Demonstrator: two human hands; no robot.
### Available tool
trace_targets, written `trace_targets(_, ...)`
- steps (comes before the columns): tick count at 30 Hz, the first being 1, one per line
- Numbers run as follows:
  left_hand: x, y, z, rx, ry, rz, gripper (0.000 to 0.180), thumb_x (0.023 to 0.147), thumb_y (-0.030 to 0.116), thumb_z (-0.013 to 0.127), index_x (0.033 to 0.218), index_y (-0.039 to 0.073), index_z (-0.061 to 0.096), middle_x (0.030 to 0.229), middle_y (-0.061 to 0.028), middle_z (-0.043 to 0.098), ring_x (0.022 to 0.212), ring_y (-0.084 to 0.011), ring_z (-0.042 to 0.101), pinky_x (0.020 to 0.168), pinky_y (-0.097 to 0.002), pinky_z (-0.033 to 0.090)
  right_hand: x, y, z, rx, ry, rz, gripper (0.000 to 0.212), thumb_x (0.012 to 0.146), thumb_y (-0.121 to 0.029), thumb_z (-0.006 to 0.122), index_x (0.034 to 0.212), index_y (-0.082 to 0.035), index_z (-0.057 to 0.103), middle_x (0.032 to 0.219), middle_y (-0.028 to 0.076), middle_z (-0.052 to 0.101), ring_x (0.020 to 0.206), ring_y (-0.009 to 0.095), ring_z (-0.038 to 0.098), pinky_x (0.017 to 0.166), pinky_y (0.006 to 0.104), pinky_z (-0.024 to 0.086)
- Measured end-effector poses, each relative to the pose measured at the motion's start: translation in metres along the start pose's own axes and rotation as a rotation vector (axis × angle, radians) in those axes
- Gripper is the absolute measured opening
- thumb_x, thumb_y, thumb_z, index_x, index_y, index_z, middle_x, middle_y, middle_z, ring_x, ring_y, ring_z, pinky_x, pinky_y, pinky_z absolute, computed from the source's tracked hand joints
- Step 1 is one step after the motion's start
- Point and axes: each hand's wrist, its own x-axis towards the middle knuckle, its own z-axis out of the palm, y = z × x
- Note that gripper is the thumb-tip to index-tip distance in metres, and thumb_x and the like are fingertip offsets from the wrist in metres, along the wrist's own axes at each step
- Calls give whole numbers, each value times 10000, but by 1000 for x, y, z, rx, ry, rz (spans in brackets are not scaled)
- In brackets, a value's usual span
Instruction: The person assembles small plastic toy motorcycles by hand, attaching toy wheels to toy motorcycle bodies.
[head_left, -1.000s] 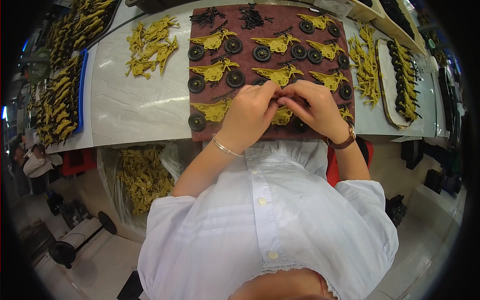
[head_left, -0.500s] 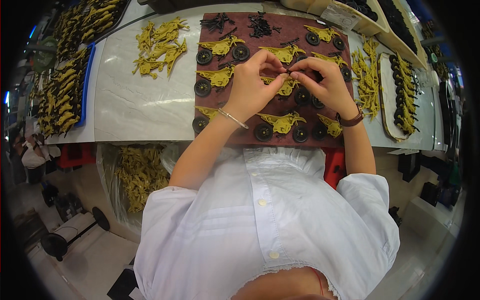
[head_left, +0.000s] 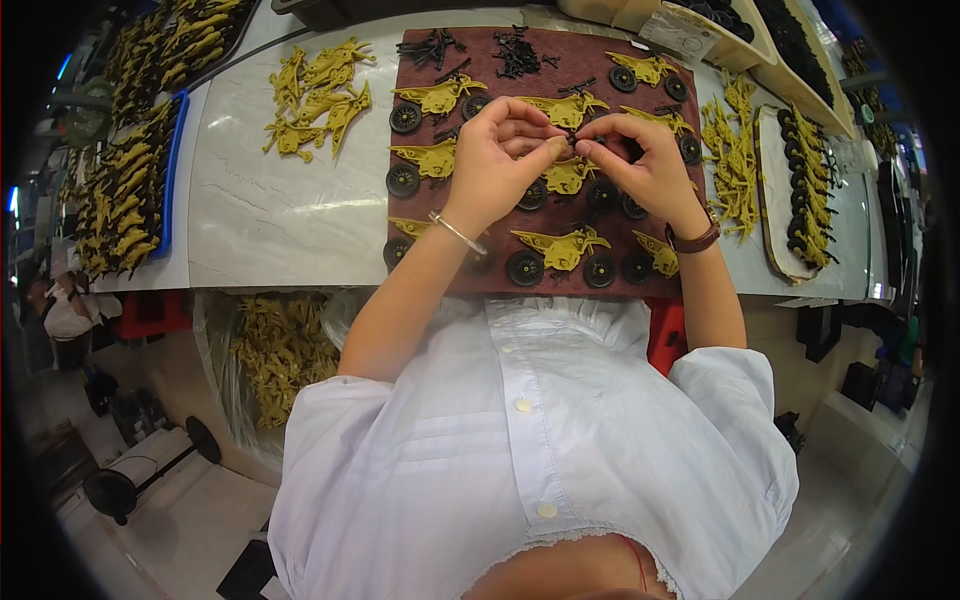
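"Pale table (head_left: pixel 255 205) spans the upper part of the frame, with a maroon mat (head_left: pixel 478 50) at upper centre. What are the hands doing?"

"Both pinch at upper centre. The left hand (head_left: pixel 500 160) and the right hand (head_left: pixel 650 165) meet, thumbs and fingers closed around a small dark piece (head_left: pixel 571 140), too tiny to identify. Which one grips it harder can't be told."

"How far along does the work look?"

"Partway, at a guess. Yellow bodies (head_left: pixel 562 250) lie in rows on the mat, and black wheels (head_left: pixel 525 267) sit at the lower edges of many. Whether they are joined can't be made out. One body lies just below the fingertips."

"So what seems left?"

"Plenty. Two heaps of black parts (head_left: pixel 430 48) at the mat's top edge look unused. Loose frames (head_left: pixel 340 110) without wheels lie at upper left, and another yellow pile (head_left: pixel 735 160) at upper right."

"Anything finished?"

"Perhaps the row in the white tray (head_left: pixel 772 175) at the right, yellow and black packed together, and the similar batch in the blue tray (head_left: pixel 172 180) at upper left."
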Motion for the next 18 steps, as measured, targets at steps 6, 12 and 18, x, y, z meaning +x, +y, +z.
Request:
trace_targets(6,5,-11,-6,1250,-120,502,510,828,450,652,1210,116,595,1261,-72,593,1281,-301,470,1069,-483,275,16,26,-3,-268,93,-198,121,833,-98,656,918,-14,651,813,135,641,672,292,610,612,365,481)
trace_targets(12,11,-21,-11,1535,-265,491,658,872,568,512,1326,92,516,1445,-133,430,1357,-297,373,1103,-524,227,29,53,4,-336,-74,-255,103,827,-84,644,908,-22,639,841,133,645,795,326,629,688,391,499)
trace_targets(18,12,-28,-13,1491,-312,475,662,875,553,513,1318,60,507,1434,-154,437,1356,-307,373,1091,-536,245,30,56,5,-390,-113,-287,103,822,-81,650,902,-20,627,855,126,643,812,329,626,697,391,502)
